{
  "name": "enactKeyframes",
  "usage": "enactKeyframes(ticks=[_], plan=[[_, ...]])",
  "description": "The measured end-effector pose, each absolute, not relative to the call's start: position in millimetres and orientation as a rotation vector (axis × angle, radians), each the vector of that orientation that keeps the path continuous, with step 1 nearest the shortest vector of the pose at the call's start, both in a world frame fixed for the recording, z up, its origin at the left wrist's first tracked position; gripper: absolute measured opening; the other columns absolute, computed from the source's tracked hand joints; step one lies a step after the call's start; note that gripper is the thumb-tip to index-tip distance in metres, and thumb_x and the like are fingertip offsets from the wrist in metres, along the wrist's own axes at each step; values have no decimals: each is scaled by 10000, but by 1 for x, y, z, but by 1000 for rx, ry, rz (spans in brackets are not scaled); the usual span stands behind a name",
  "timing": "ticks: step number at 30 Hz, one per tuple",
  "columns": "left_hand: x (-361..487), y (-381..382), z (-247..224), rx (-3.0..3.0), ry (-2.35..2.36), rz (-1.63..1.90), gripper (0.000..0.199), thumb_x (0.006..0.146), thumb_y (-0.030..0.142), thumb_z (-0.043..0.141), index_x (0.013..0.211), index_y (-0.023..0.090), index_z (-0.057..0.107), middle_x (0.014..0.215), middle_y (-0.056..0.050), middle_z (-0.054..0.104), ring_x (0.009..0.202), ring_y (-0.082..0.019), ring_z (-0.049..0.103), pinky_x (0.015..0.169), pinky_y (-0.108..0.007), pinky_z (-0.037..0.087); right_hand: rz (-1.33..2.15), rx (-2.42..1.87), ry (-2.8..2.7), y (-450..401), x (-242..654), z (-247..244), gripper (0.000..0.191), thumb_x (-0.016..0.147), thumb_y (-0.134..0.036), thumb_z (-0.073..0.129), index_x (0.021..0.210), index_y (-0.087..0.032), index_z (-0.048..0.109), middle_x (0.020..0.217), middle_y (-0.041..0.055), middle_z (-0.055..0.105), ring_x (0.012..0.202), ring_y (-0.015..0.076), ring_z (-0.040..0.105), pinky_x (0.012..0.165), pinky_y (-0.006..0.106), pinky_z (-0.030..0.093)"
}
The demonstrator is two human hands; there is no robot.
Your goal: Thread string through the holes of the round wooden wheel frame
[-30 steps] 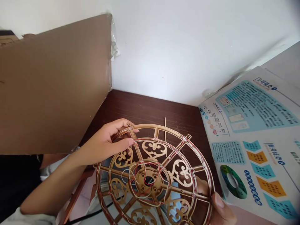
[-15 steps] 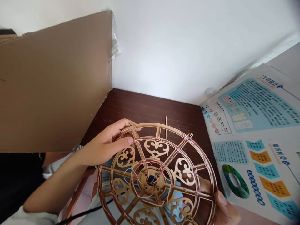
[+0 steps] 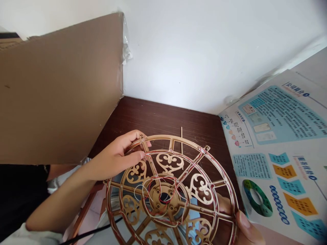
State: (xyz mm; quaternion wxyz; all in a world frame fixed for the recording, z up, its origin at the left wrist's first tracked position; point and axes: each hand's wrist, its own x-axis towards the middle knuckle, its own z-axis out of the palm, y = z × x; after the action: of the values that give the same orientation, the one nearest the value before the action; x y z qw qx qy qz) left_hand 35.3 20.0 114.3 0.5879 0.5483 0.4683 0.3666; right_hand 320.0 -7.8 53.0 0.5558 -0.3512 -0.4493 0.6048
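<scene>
A round gold-coloured frame (image 3: 176, 174) with spokes, scroll-shaped ornaments and a central hub is held up in front of me. Thin red and white wires run along its rings and loop loosely over the hub. My left hand (image 3: 117, 158) grips its upper left rim, thumb on the near face and fingers behind. At the lower right rim, my right hand (image 3: 246, 228) holds on with its thumb in front; its other fingers are partly hidden behind the frame. A thin pale stick (image 3: 181, 136) lies on the table just beyond the frame.
The dark brown table (image 3: 153, 114) meets a white wall (image 3: 178, 61). A large cardboard panel (image 3: 61, 92) stands at the left, and a printed board (image 3: 278, 143) with Chinese text at the right. A black cable (image 3: 89, 233) crosses below the left forearm.
The frame has shifted only very slightly, its right side a touch lower. Both hands keep the same hold.
</scene>
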Motion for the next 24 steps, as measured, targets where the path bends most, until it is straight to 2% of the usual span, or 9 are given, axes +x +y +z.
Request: enactKeyframes(ticks=[4,9,11,13,15,17,19,22,24], plan=[[34,21,114,1288,1121,839,37,1020,203,628,1051,222,634,937,12,716,809,-143,721,764,-253,558,1455,-752,-870,-12,322,49,307,832,-566,737,698,-296,794,513,76,687,823,417,792,777,558,625],[36,22,114,1175,1138,901,272,1018,455,705,1182,237,713,1188,-53,769,1052,-201,754,883,-270,590,1541,-892,-879,-17,331,31,434,896,-632,618,708,-283,793,671,125,766,824,422,777,757,576,622],[36,21,113,1079,1129,888,389,1040,560,635,1234,234,720,1155,-68,797,1002,-214,783,873,-291,607,1518,-965,-905,-13,339,21,453,915,-638,600,723,-272,783,722,123,768,768,393,752,701,539,608],[35,20,113,1029,1146,880,448,1051,608,585,1224,222,733,1112,-76,818,945,-220,803,838,-293,615,1375,-1034,-976,-5,350,15,376,911,-587,663,799,-250,785,761,101,751,693,325,700,621,449,564],[33,19,114,1040,1178,884,454,1050,611,587,1218,219,745,1094,-74,829,930,-223,811,824,-284,612,1093,-1103,-1126,5,360,18,263,909,-500,750,977,-249,789,845,65,729,698,250,647,607,365,512],[33,18,116,1064,1199,874,434,1050,591,602,1216,224,761,1090,-67,834,921,-224,815,818,-281,610,666,-1065,-1346,14,365,35,225,956,-406,739,1139,-278,760,1021,60,700,827,234,633,717,366,513],[35,17,119,1089,1192,859,388,1058,557,607,1175,232,784,1079,-50,837,890,-212,815,814,-276,608,305,-1015,-1806,19,359,61,342,879,-202,844,1199,-292,768,1069,52,692,936,242,638,791,372,501],[40,16,123,1130,1154,866,331,1070,514,606,1052,248,803,1008,-8,838,885,-186,803,824,-253,599,308,-714,-2288,25,331,104,349,976,-58,704,1282,-224,728,1038,47,735,884,203,675,772,359,519],[43,14,125,1161,1156,869,345,1067,527,606,1001,254,805,954,7,832,900,-186,796,819,-246,600,356,-592,-2432,31,310,125,285,1061,-65,582,1274,-211,703,1041,33,769,889,180,705,790,356,517]])
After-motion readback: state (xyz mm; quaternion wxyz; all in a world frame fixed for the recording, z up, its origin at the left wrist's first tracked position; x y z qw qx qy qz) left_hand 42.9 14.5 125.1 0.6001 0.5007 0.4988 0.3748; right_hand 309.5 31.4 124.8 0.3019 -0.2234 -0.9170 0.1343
